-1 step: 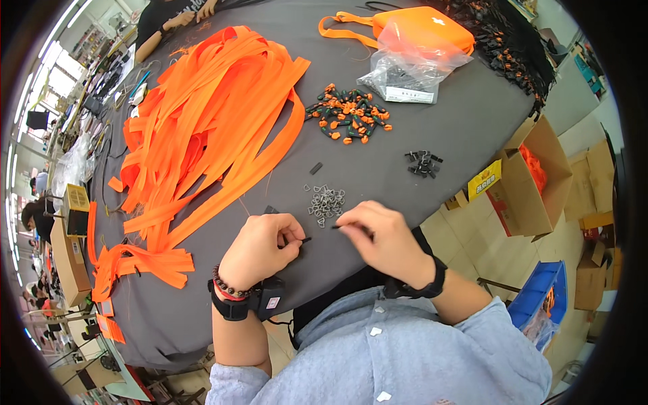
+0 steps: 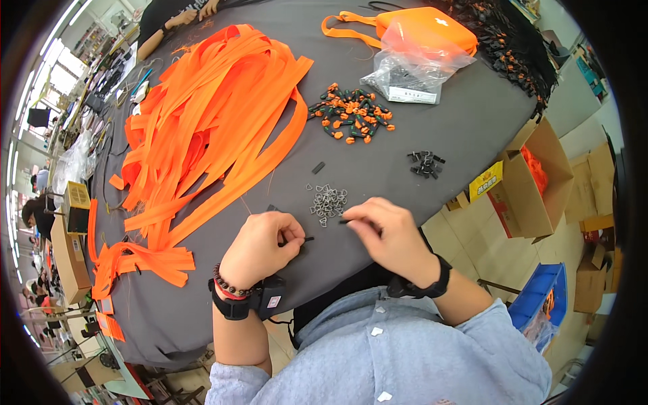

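My left hand [image 2: 264, 244] is closed in a pinch above the near part of the grey-covered table. A short black strip [image 2: 309, 239] sticks out between its thumb and fingers. To its right, my right hand [image 2: 388, 233] is also pinched, with a small dark strip end [image 2: 344, 221] showing at its fingertips; the rest of that piece is hidden. Just beyond and between both hands lies a pile of small metal rings [image 2: 328, 201]. A single short black strip [image 2: 318, 167] rests farther off, and several more strips form a small pile [image 2: 425, 164] to the right.
Orange zipper tape [image 2: 223, 115] is heaped across the left. Black-and-orange zipper pulls [image 2: 351, 113] lie beyond the rings. Farther back are an orange pouch [image 2: 428, 32] and a clear plastic bag [image 2: 408, 74]. Cardboard boxes [image 2: 540, 182] and a blue bin [image 2: 540, 290] stand on the right.
My right hand has shifted slightly right and away from me, with its dark strip end. My left hand keeps its pinch on the black strip.
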The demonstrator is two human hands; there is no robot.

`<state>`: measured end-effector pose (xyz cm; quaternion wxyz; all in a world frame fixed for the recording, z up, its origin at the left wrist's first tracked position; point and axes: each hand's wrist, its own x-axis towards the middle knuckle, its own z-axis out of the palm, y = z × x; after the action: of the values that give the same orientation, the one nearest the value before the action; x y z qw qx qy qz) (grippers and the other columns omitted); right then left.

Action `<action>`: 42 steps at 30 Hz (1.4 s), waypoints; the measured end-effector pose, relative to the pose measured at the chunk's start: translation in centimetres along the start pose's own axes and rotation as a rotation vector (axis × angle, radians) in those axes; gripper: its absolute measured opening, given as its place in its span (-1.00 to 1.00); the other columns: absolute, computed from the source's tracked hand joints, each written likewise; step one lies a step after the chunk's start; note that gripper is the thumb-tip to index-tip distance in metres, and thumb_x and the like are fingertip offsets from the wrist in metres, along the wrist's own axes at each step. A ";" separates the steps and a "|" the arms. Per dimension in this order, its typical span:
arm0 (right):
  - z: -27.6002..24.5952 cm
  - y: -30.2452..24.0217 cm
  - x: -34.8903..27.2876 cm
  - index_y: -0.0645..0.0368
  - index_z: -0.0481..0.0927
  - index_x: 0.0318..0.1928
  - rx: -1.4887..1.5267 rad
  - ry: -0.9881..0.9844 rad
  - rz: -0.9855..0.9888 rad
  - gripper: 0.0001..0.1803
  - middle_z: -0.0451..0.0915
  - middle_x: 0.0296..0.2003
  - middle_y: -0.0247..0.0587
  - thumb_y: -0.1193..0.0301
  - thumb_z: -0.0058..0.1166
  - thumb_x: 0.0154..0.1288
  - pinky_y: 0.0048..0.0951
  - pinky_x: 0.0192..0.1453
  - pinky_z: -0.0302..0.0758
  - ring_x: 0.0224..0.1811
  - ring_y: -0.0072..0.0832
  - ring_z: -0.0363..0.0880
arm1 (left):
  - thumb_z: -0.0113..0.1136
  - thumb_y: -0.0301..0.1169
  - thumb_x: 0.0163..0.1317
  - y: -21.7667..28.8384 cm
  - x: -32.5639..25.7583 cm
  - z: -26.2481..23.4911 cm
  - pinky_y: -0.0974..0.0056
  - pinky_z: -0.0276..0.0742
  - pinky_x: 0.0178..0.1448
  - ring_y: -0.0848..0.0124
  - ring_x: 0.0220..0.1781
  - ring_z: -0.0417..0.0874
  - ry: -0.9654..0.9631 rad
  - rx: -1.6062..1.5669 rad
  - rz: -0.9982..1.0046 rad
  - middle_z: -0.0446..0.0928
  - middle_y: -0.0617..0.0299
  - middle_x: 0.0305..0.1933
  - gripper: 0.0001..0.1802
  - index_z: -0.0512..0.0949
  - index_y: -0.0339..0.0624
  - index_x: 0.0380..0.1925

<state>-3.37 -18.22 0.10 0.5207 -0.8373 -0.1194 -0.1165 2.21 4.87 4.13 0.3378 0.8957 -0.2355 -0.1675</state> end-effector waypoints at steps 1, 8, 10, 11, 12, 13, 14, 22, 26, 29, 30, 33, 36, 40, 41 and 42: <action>-0.4 0.1 0.1 0.27 0.65 -0.20 -0.014 0.031 0.028 -0.86 0.61 -0.36 -0.11 0.61 0.16 0.21 -0.36 -0.26 0.52 -0.37 -0.25 0.58 | 0.39 -0.52 0.02 -0.4 0.0 0.2 0.36 0.52 -0.30 0.40 -0.48 0.56 0.036 0.064 0.030 0.56 0.21 -0.52 -0.82 0.64 -0.26 -0.33; -0.6 1.2 -0.3 0.28 0.67 -0.16 0.269 0.037 0.229 -0.87 0.57 -0.35 -0.31 0.60 0.13 0.30 -0.64 -0.38 0.43 -0.46 -0.69 0.50 | 0.42 -0.48 0.03 -1.0 2.2 2.9 0.27 0.51 -0.17 0.30 -0.33 0.55 0.301 0.073 0.091 0.51 0.19 -0.38 -0.79 0.62 -0.21 -0.30; -0.2 1.0 -0.4 0.30 0.66 -0.16 0.352 0.034 0.235 -0.88 0.58 -0.33 -0.33 0.59 0.13 0.31 -0.65 -0.36 0.44 -0.43 -0.70 0.51 | 0.41 -0.49 0.03 -0.9 2.6 3.0 0.26 0.51 -0.16 0.30 -0.32 0.55 0.290 0.080 0.085 0.51 0.20 -0.38 -0.79 0.60 -0.22 -0.32; 0.0 1.0 -0.4 0.31 0.65 -0.16 0.385 0.016 0.257 -0.88 0.59 -0.32 -0.33 0.59 0.12 0.32 -0.65 -0.35 0.46 -0.41 -0.70 0.53 | 0.41 -0.49 0.04 -0.9 2.7 3.0 0.25 0.51 -0.16 0.30 -0.32 0.55 0.284 0.083 0.082 0.51 0.20 -0.39 -0.79 0.59 -0.22 -0.32; 0.1 1.1 -0.5 0.32 0.65 -0.15 0.413 0.002 0.282 -0.88 0.60 -0.32 -0.34 0.59 0.12 0.33 -0.65 -0.34 0.47 -0.39 -0.69 0.54 | 0.40 -0.50 0.04 -0.9 2.7 3.1 0.25 0.51 -0.16 0.29 -0.32 0.55 0.280 0.082 0.082 0.51 0.19 -0.38 -0.80 0.59 -0.22 -0.32; 0.2 1.1 -0.6 0.33 0.65 -0.15 0.442 -0.012 0.307 -0.88 0.61 -0.31 -0.35 0.59 0.11 0.34 -0.65 -0.33 0.49 -0.37 -0.69 0.56 | 0.39 -0.51 0.05 -0.8 2.7 3.1 0.25 0.51 -0.16 0.29 -0.31 0.55 0.277 0.080 0.081 0.51 0.19 -0.38 -0.81 0.58 -0.22 -0.32; 0.2 0.7 -0.5 0.33 0.65 -0.13 0.482 -0.028 0.369 -0.87 0.62 -0.30 -0.33 0.58 0.11 0.35 -0.65 -0.32 0.50 -0.36 -0.68 0.58 | 0.38 -0.52 0.06 -0.7 2.7 3.2 0.25 0.51 -0.15 0.29 -0.31 0.55 0.272 0.079 0.081 0.51 0.19 -0.38 -0.81 0.58 -0.22 -0.32; -0.6 -0.1 0.1 0.34 0.65 -0.05 0.614 -0.059 0.509 -0.80 0.70 -0.29 -0.23 0.53 0.15 0.36 -0.61 -0.30 0.59 -0.30 -0.59 0.68 | 0.20 -0.51 0.29 0.3 2.5 3.2 0.34 0.51 -0.19 0.43 -0.30 0.59 0.336 -0.101 0.016 0.57 0.22 -0.38 -0.93 0.54 -0.28 -0.30; -0.6 -0.8 0.2 0.36 0.65 -0.06 0.651 -0.035 0.517 -0.80 0.70 -0.31 -0.22 0.52 0.16 0.36 -0.61 -0.29 0.61 -0.32 -0.59 0.68 | 0.15 -0.45 0.38 1.4 2.0 2.9 0.46 0.53 -0.18 0.58 -0.28 0.61 0.242 -0.691 -0.086 0.64 0.26 -0.32 -0.87 0.59 -0.30 -0.24; -0.7 -1.3 0.4 0.38 0.64 -0.06 0.686 -0.021 0.541 -0.79 0.70 -0.31 -0.19 0.52 0.16 0.36 -0.59 -0.25 0.64 -0.33 -0.58 0.69 | 0.17 -0.45 0.38 1.9 1.9 2.5 0.47 0.55 -0.14 0.60 -0.29 0.60 0.143 -0.783 -0.164 0.65 0.25 -0.27 -0.82 0.61 -0.33 -0.12; -0.8 -1.6 0.6 0.39 0.64 -0.07 0.685 -0.015 0.547 -0.80 0.70 -0.31 -0.18 0.52 0.16 0.36 -0.59 -0.24 0.64 -0.33 -0.57 0.69 | 0.17 -0.44 0.38 1.9 1.8 2.5 0.47 0.55 -0.13 0.60 -0.28 0.60 0.115 -0.817 -0.163 0.66 0.24 -0.26 -0.80 0.61 -0.34 -0.09; -0.8 -2.0 0.6 0.40 0.64 -0.07 0.692 0.001 0.555 -0.80 0.70 -0.30 -0.16 0.53 0.17 0.35 -0.57 -0.21 0.66 -0.32 -0.56 0.69 | 0.19 -0.45 0.37 1.7 1.8 2.6 0.46 0.56 -0.12 0.58 -0.27 0.61 0.051 -0.918 -0.160 0.67 0.21 -0.23 -0.77 0.60 -0.35 -0.04; -0.6 -2.0 0.6 0.39 0.64 -0.08 0.706 0.019 0.538 -0.81 0.70 -0.29 -0.16 0.54 0.17 0.35 -0.56 -0.20 0.66 -0.31 -0.56 0.69 | 0.18 -0.46 0.37 1.6 1.7 2.7 0.45 0.57 -0.12 0.55 -0.27 0.62 0.026 -1.035 -0.166 0.67 0.19 -0.20 -0.78 0.59 -0.35 -0.06; -0.6 -2.1 0.6 0.38 0.64 -0.09 0.701 0.031 0.503 -0.82 0.69 -0.28 -0.17 0.56 0.16 0.35 -0.56 -0.19 0.67 -0.30 -0.56 0.69 | 0.17 -0.49 0.37 1.4 1.7 2.8 0.42 0.58 -0.08 0.53 -0.23 0.63 0.007 -1.216 -0.193 0.66 0.18 -0.15 -0.81 0.57 -0.31 -0.07; -0.5 -2.1 0.6 0.38 0.63 -0.10 0.705 0.033 0.489 -0.83 0.69 -0.27 -0.18 0.56 0.16 0.35 -0.56 -0.18 0.67 -0.29 -0.57 0.69 | 0.17 -0.50 0.37 1.4 1.6 2.8 0.42 0.57 -0.06 0.53 -0.22 0.63 0.003 -1.256 -0.196 0.66 0.18 -0.13 -0.82 0.57 -0.30 -0.07; -0.4 -2.1 0.6 0.37 0.63 -0.10 0.709 0.035 0.474 -0.84 0.69 -0.27 -0.18 0.56 0.16 0.35 -0.56 -0.18 0.67 -0.28 -0.57 0.69 | 0.17 -0.50 0.37 1.3 1.6 2.9 0.41 0.57 -0.04 0.54 -0.20 0.62 0.006 -1.256 -0.188 0.65 0.20 -0.13 -0.82 0.57 -0.29 -0.07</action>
<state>-3.51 -17.64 2.29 0.7907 -0.6086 0.0526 0.0404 1.82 1.65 2.74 0.7833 0.5441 -0.0118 -0.3004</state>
